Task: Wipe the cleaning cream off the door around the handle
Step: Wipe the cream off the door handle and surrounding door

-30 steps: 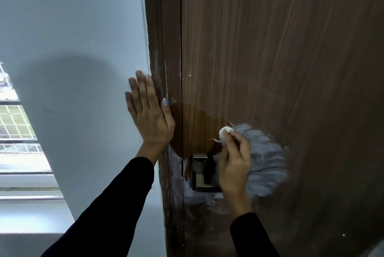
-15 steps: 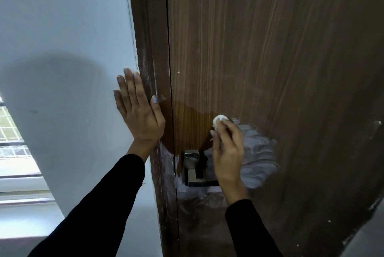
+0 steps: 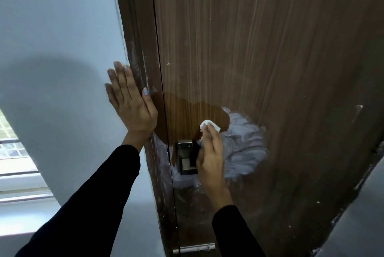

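A brown wood-grain door (image 3: 259, 38) fills the right of the view, with a square metal handle (image 3: 185, 157) near its left edge. White cleaning cream (image 3: 243, 144) is smeared to the right of and below the handle. A darker, wiped patch (image 3: 187, 119) lies above the handle. My right hand (image 3: 211, 152) presses a small white wipe (image 3: 208, 124) against the door at the top edge of the cream, partly covering the handle. My left hand (image 3: 129, 101) lies flat on the wall beside the door frame, fingers straight.
A pale blue wall (image 3: 58, 38) stands to the left of the brown door frame (image 3: 138, 49). A window (image 3: 14, 152) shows at the lower left. A metal latch (image 3: 195, 248) sits low on the door. A grey surface (image 3: 357, 225) borders the door at the lower right.
My right hand with the wipe has shifted slightly up and left over the cream's upper edge. The left hand stays flat on the wall. The camera has drifted.
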Action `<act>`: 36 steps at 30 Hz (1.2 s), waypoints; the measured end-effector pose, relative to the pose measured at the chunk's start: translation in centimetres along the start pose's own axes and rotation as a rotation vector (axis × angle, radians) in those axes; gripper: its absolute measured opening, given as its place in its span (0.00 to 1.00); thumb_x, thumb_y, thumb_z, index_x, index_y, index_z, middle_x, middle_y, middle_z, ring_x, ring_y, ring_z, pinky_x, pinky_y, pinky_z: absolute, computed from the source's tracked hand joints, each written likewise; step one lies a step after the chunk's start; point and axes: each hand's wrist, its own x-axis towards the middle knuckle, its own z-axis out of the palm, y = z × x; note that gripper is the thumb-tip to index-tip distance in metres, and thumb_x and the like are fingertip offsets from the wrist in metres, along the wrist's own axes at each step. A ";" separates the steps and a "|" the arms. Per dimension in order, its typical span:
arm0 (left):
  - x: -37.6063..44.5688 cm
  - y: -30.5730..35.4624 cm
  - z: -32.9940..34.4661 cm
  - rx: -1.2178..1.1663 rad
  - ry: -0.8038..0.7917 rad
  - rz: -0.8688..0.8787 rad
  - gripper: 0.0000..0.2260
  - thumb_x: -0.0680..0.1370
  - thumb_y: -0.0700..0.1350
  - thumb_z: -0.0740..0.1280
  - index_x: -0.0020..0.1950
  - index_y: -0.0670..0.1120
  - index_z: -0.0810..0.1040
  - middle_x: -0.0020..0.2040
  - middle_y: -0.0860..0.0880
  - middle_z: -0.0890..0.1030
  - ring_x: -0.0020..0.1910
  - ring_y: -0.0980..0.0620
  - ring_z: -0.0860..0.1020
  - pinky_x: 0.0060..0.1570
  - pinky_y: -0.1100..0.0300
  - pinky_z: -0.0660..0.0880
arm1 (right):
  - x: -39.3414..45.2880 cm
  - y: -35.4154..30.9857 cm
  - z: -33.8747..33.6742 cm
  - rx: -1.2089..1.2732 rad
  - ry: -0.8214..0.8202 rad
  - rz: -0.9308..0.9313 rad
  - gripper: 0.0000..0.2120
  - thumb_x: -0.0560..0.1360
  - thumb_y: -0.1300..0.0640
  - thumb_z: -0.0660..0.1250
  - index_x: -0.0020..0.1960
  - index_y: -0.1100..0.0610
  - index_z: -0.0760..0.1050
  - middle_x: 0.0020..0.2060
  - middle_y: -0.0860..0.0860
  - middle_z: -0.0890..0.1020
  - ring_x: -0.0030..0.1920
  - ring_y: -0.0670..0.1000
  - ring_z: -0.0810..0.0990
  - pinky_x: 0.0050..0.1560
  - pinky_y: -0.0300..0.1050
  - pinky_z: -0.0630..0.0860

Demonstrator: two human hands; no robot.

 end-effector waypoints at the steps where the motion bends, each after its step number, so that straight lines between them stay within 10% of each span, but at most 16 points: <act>1: 0.0 0.0 0.0 0.001 -0.003 0.001 0.24 0.81 0.48 0.52 0.76 0.39 0.58 0.76 0.38 0.61 0.76 0.40 0.56 0.76 0.49 0.47 | -0.3 0.4 -0.4 0.005 0.001 0.030 0.30 0.71 0.77 0.59 0.71 0.64 0.60 0.70 0.60 0.63 0.71 0.58 0.61 0.70 0.47 0.59; 5: -0.1 -0.1 0.1 0.016 -0.008 -0.006 0.24 0.81 0.48 0.51 0.76 0.39 0.58 0.76 0.38 0.61 0.76 0.40 0.56 0.76 0.51 0.45 | 1.8 0.3 -0.9 0.007 0.167 0.098 0.25 0.74 0.71 0.58 0.71 0.64 0.60 0.71 0.59 0.64 0.71 0.55 0.60 0.71 0.46 0.59; 10: -0.1 -0.2 0.1 0.021 -0.001 -0.006 0.24 0.81 0.48 0.52 0.75 0.39 0.59 0.76 0.38 0.61 0.76 0.40 0.56 0.76 0.52 0.45 | 0.1 0.1 0.0 -0.019 -0.023 -0.009 0.29 0.73 0.74 0.59 0.72 0.62 0.58 0.72 0.51 0.59 0.73 0.48 0.54 0.70 0.32 0.50; 17: -0.1 -0.1 0.2 0.008 0.014 -0.005 0.24 0.81 0.48 0.52 0.75 0.39 0.60 0.75 0.38 0.62 0.76 0.40 0.57 0.76 0.51 0.47 | 2.5 0.6 -1.4 0.034 0.247 0.129 0.29 0.72 0.75 0.59 0.71 0.64 0.60 0.71 0.58 0.62 0.72 0.52 0.59 0.69 0.55 0.64; 24: -0.1 -0.2 0.2 -0.003 0.019 0.001 0.24 0.81 0.48 0.52 0.75 0.39 0.59 0.75 0.38 0.62 0.76 0.40 0.57 0.76 0.49 0.48 | 0.0 0.7 -0.2 -0.020 0.071 -0.003 0.29 0.70 0.76 0.62 0.70 0.63 0.62 0.70 0.53 0.63 0.70 0.52 0.60 0.70 0.37 0.57; 30: -0.1 -0.2 0.3 -0.005 0.031 0.013 0.24 0.81 0.48 0.53 0.75 0.39 0.60 0.75 0.37 0.63 0.76 0.40 0.57 0.76 0.49 0.49 | 3.1 0.8 -1.2 -0.011 0.277 0.067 0.26 0.73 0.74 0.60 0.70 0.64 0.63 0.69 0.60 0.66 0.70 0.53 0.61 0.70 0.44 0.61; 36: -0.1 -0.3 0.3 0.009 0.033 0.008 0.24 0.81 0.48 0.53 0.74 0.38 0.61 0.75 0.37 0.63 0.76 0.40 0.57 0.76 0.50 0.48 | 0.0 3.2 -1.9 0.039 0.033 0.071 0.17 0.72 0.72 0.65 0.57 0.58 0.77 0.56 0.56 0.76 0.56 0.54 0.75 0.61 0.31 0.66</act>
